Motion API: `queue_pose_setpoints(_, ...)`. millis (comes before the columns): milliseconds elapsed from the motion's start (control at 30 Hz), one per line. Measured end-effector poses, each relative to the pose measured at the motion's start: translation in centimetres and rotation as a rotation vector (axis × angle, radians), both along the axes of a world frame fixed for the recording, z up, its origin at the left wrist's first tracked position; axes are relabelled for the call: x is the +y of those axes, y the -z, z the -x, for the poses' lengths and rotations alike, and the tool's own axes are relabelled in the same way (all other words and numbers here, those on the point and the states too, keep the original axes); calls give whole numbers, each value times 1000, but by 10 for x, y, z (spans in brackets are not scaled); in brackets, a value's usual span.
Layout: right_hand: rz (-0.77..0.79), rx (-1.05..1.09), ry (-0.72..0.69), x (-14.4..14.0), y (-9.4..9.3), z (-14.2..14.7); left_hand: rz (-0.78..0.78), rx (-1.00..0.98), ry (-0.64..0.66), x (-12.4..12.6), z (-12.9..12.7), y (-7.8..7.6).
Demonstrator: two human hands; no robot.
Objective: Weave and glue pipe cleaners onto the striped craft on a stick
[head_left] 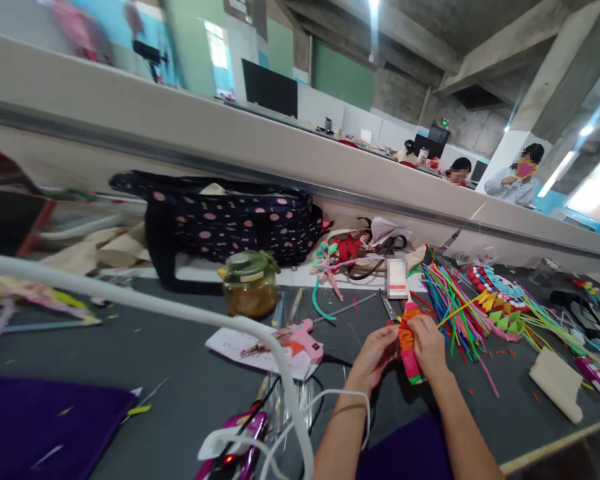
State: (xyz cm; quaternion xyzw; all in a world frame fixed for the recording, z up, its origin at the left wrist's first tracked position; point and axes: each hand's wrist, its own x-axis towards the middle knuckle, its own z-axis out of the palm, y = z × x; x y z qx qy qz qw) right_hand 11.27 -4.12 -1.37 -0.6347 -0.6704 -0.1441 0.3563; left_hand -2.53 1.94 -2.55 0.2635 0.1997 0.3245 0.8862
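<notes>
Between both hands is a soft, tube-like craft piece (407, 343) in orange, pink and green. My left hand (379, 353) pinches its left edge, fingers closed. My right hand (429, 343) wraps round its right side, with the fingertips bent over it and partly hidden. Just behind the hands lies a pair of scissors (389, 308), its handles mostly covered. A large bundle of coloured pipe cleaners (457, 313) spreads out to the right. To the left, a pink glue gun (305, 343) rests on a white paper (273, 363).
A white cable (220, 320) arcs across the front left. Behind stand a jar (251, 287) with a green lid and a dark polka-dot bag (230, 220). A purple device (230, 447) with a red light lies in front. A low partition (340, 157) separates people working beyond.
</notes>
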Motion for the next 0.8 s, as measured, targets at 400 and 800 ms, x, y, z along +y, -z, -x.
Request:
queue_pose_setpoints(400,2,-5,-48,0,6,6,-150,200,-48,6,14,-9)
queue_pose_setpoints(800,-55,44,-88,-7,-1,9,-287,397,-62,10,22,-18)
